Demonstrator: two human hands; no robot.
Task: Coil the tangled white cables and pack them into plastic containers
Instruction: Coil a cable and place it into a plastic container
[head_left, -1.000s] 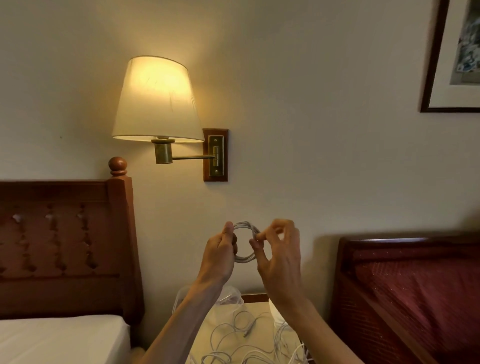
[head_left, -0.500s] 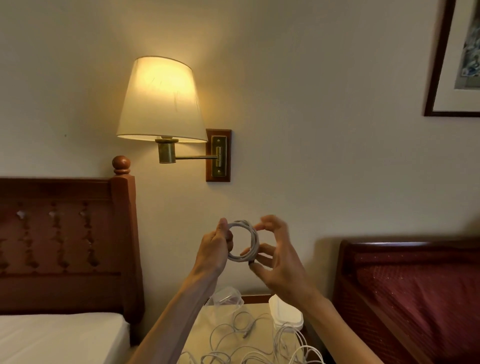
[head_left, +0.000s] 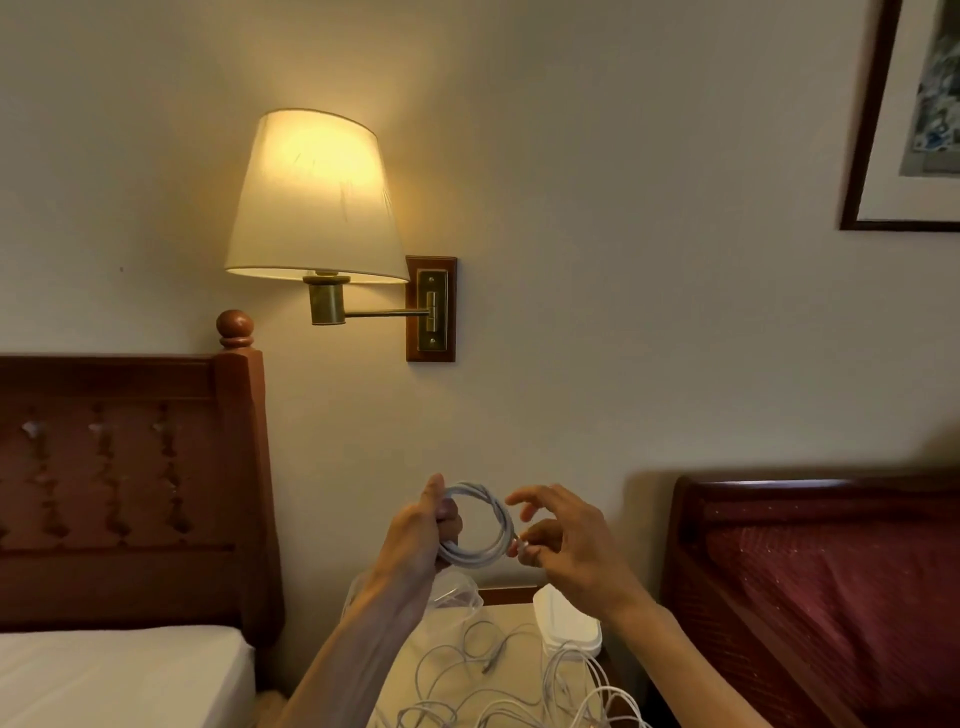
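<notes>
Low in the frame's centre, the left hand (head_left: 415, 535) grips a coiled white cable (head_left: 480, 525); the right hand's (head_left: 566, 545) fingers (head_left: 535, 535) pinch its end above the bench (head_left: 447, 670).

A white coiled cable (head_left: 480, 525) is seen above a pale tabletop (head_left: 511, 623) strewn with more white loose cables (head_left: 498, 691), beside a white container (head_left: 569, 621) and a clear plastic one (head_left: 457, 590). A cream lampshade (head_left: 314, 197), lit warm yellow, is carried on a brass arm (head_left: 387, 313) fixed to a dark reddish wood plate (head_left: 431, 309) against a cream wall (head_left: 623, 260). The headboard (head_left: 130, 483) is reddish-brown with a carved cut-out pattern, the sheet (head_left: 119, 675) white, and the dark red bedspread (head_left: 841, 597) finely dotted.
</notes>
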